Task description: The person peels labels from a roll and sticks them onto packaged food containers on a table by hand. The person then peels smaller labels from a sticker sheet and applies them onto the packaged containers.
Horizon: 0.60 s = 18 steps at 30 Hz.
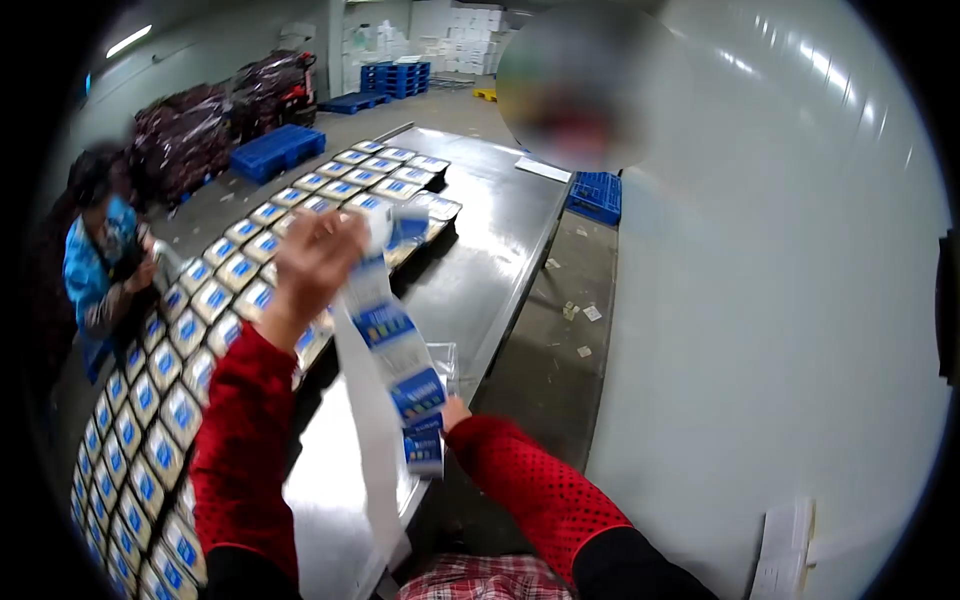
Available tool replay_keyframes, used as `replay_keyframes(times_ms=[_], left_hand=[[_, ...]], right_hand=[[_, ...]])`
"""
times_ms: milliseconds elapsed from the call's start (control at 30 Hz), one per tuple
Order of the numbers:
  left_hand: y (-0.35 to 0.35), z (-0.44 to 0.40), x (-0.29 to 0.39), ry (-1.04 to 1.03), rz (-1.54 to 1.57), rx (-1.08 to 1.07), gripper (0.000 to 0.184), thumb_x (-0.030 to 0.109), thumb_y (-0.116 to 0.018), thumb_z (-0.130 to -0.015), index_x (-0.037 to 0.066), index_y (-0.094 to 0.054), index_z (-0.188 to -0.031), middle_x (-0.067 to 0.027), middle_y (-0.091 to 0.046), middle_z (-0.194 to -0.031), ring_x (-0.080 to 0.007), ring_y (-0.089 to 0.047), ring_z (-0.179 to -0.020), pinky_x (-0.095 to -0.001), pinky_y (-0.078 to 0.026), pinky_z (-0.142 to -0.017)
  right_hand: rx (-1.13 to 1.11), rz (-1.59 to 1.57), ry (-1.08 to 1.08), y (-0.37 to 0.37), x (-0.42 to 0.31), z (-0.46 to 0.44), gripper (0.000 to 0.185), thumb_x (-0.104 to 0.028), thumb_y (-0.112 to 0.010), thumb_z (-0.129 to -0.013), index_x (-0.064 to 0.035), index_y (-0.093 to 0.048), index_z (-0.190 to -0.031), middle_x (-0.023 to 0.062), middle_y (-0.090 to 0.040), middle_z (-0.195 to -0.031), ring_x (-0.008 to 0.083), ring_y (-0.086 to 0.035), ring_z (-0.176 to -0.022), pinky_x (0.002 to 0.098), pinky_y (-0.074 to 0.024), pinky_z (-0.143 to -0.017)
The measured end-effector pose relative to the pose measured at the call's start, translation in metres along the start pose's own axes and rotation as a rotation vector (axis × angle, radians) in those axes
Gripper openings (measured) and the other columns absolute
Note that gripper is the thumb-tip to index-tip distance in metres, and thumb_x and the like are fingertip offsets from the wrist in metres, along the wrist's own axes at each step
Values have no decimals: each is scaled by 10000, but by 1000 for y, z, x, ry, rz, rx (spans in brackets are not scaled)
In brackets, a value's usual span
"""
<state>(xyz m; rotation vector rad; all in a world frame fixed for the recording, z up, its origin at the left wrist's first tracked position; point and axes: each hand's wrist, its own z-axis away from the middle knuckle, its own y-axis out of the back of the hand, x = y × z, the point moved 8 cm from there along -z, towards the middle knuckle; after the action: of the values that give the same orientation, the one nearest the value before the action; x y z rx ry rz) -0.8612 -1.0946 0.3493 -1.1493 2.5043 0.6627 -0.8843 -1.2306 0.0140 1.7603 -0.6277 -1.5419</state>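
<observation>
My left hand (318, 262) is raised over the table, its fingers closed on a roll of labels (378, 222). From the roll hangs a long strip of blue-and-white labels (385, 325), and a plain white backing strip (368, 430) trails beside it toward the table edge. At the lower part of the label strip, my right hand (457, 412) grips its edge; some of its fingers are hidden behind the labels. Left of my hands, rows of labelled trays with clear tops (215, 298) cover the table, each bearing a blue label.
The steel table (470, 250) runs away from me. Across it at the left stands a co-worker in a blue top (100, 255). Blue pallets (278, 150), wrapped stacks (180, 140) and a blue crate (596, 197) are on the floor. A pale wall (770, 300) rises at right.
</observation>
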Motion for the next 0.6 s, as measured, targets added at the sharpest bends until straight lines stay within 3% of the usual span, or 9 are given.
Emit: replay_keyframes(times_ms=[33, 100, 200, 233, 267, 400, 467, 533, 600], left_hand=[[-46, 16, 19, -12, 46, -100, 170, 49, -709, -713, 96, -671, -872, -47, -669, -935, -233, -606, -888, -381, -510, -748], [-137, 66, 41, 305, 400, -388, 169, 47, -704, -753, 61, -674, -919, -62, -667, -928, -246, -606, -893, -383, -512, -774], [-216, 116, 76, 952, 1139, -585, 252, 81, -691, -850, 23, -677, -1096, -55, -675, -945, -202, -613, -933, -340, -505, -833], [-235, 132, 99, 1316, 1561, -688, 295, 130, -679, -910, 14, -660, -1180, -41, -689, -1041, -145, -612, -997, -310, -492, -889], [-238, 116, 115, 1410, 1805, -778, 321, 135, -663, -932, 2, -642, -1223, -47, -683, -1132, -127, -611, -1034, -295, -483, -930], [-249, 65, 153, 1261, 1859, -1116, 385, 142, -675, -929, -31, -611, -1267, -76, -679, -1151, -143, -604, -1022, -305, -477, -940], [-281, 46, 163, 1025, 1850, -1040, 361, 155, -669, -935, -32, -625, -1241, -94, -682, -1135, -148, -599, -1026, -311, -470, -938], [-295, 53, 161, 1305, 1732, -1163, 315, 158, -650, -947, -33, -638, -1197, -95, -678, -1104, -166, -597, -1019, -330, -465, -929], [-294, 49, 147, 1286, 1468, -990, 280, 204, -638, -960, -4, -660, -1147, -66, -689, -977, -148, -617, -946, -321, -492, -855]], right_hand=[[108, -269, -17, -17, 49, -8, 297, -285, -666, -875, -49, -649, -1055, 169, -683, -973, 336, -683, -835, 433, -549, -707], [16, -805, -460, -50, 140, -22, 339, -273, -640, -916, -74, -617, -1189, 140, -661, -1135, 288, -687, -876, 409, -553, -780], [225, -24, 55, 97, 124, -29, 260, -180, -644, -890, -36, -649, -1106, 74, -685, -1029, 170, -657, -838, 349, -547, -740], [243, -256, -55, 138, 138, -37, 264, -188, -615, -921, -14, -659, -1115, 124, -699, -1010, 189, -670, -882, 346, -538, -785], [257, -491, -186, 172, 156, -51, 280, -197, -587, -953, 9, -669, -1124, 174, -713, -991, 209, -683, -927, 342, -528, -831], [-95, -1123, 210, 262, 104, -118, 455, -306, -360, -1060, 30, -650, -1159, 159, -661, -1172, 238, -606, -1108, 348, -449, -978], [-590, -1096, 320, 254, 99, -138, 555, -386, -299, -1068, 31, -662, -1120, 172, -636, -1218, 246, -580, -1132, 362, -422, -1010], [-776, -1181, 301, 248, 124, -164, 553, -382, -325, -1061, 53, -664, -1029, 162, -674, -1107, 244, -618, -1022, 362, -448, -965], [-899, -1133, 355, 238, 154, -180, 556, -430, -380, -1047, 46, -667, -1019, 149, -666, -1110, 227, -602, -1046, 355, -434, -968]])
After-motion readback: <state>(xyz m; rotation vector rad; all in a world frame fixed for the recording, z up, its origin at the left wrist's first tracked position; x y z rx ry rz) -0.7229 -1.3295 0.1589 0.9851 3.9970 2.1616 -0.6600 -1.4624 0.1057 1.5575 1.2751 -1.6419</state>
